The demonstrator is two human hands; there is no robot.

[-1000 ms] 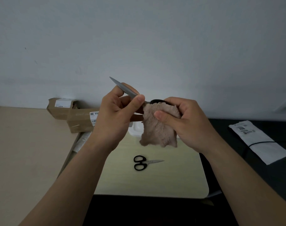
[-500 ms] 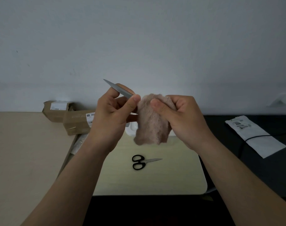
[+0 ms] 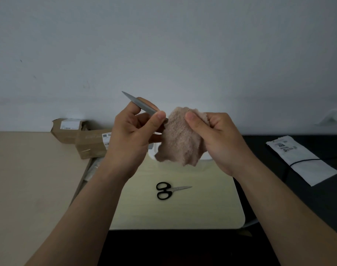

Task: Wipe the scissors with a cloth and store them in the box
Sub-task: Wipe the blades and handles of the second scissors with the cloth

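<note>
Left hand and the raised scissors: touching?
Touching. Head view: the left hand pinches the raised scissors by the blade, between thumb and fingers.

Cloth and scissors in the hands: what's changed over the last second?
The cloth in the right hand has slid up over the black handle of the held scissors; that handle showed a second ago and is now hidden. Unchanged: the left hand pinches the blade, the right hand holds the cloth, and the second pair of scissors lies on the pale table.

left hand [image 3: 133, 132] pinching, right hand [image 3: 219, 139] clutching
</note>
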